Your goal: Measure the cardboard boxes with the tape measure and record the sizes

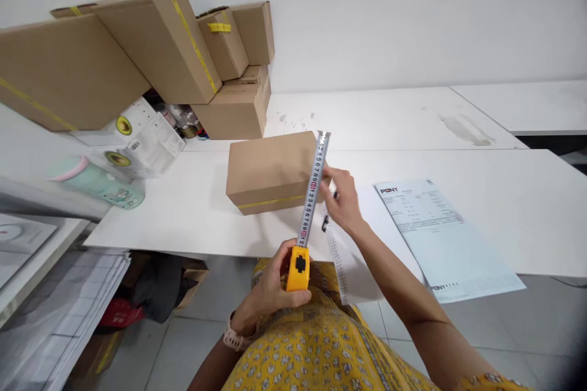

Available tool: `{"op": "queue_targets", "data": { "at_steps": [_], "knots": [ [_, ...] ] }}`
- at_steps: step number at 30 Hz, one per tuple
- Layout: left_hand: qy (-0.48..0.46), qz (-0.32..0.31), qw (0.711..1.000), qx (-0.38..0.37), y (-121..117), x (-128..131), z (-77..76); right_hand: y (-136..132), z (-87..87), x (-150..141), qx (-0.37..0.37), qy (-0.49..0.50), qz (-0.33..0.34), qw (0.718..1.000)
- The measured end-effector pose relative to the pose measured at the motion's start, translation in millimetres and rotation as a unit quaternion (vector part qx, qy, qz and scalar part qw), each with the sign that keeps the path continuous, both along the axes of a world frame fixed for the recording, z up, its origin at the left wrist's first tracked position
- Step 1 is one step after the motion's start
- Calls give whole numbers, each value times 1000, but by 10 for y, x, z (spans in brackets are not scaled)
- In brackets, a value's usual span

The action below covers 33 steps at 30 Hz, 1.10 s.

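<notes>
My left hand (279, 284) is wrapped around the yellow case of a tape measure (298, 278), low in front of the table edge. Its silver blade (308, 213) runs up and away, and the hooked tip lies by the far right corner of a closed cardboard box (273, 171). A yellow printed strip runs along the box's near side. My right hand (342, 198) is at the box's right end, its bent fingers closed at the blade's right edge; the fingertips are partly hidden. Beside and under that hand lies a spiral notebook (360, 268), with a small black object (325, 223) on its edge.
Several cardboard boxes (151, 42) are stacked at the back left, above white avocado-print cartons (137, 140). A mint bottle (101, 182) lies near the left edge. To the right, a pale blue PONY sheet (444, 238) overhangs the white table's (541, 213) front edge.
</notes>
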State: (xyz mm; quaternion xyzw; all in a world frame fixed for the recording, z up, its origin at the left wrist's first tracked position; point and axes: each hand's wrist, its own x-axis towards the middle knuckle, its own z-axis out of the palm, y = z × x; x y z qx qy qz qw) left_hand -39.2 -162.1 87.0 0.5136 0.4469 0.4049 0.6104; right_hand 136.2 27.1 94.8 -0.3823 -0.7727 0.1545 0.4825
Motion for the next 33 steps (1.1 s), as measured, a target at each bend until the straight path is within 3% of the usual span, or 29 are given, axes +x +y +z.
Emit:
{"op": "queue_targets", "data": {
  "at_steps": [2,4,6,8,12,16,18,20,23,26,30,33],
  "knots": [
    [75,-20,997,-7,-8,5,14,23,134,122,-114,176,2,978],
    [151,-43,988,-5,-14,18,17,27,282,244,-203,294,26,933],
    [213,-72,974,3,-21,38,4,-18,393,352,-237,353,49,904],
    [247,-86,965,-2,-32,58,-27,-123,437,432,-237,373,60,895],
    [236,-16,971,-27,-36,95,-129,-487,339,462,-218,301,127,920],
    [164,40,984,53,16,136,-170,-882,184,340,-137,151,191,960],
    [161,57,980,105,42,148,-135,-972,120,300,-80,93,182,976],
    [186,79,967,154,63,132,-65,-931,37,315,-51,73,129,988],
    [236,128,931,249,138,30,101,-638,-166,418,-116,81,-40,989],
    [301,209,858,361,364,-148,344,-250,-409,486,-260,-35,-168,950],
    [453,266,741,417,903,-386,673,42,-589,387,-323,-249,-164,898],
    [527,267,700,401,1333,-519,748,92,-605,295,-303,-324,-131,887]
  ]
}}
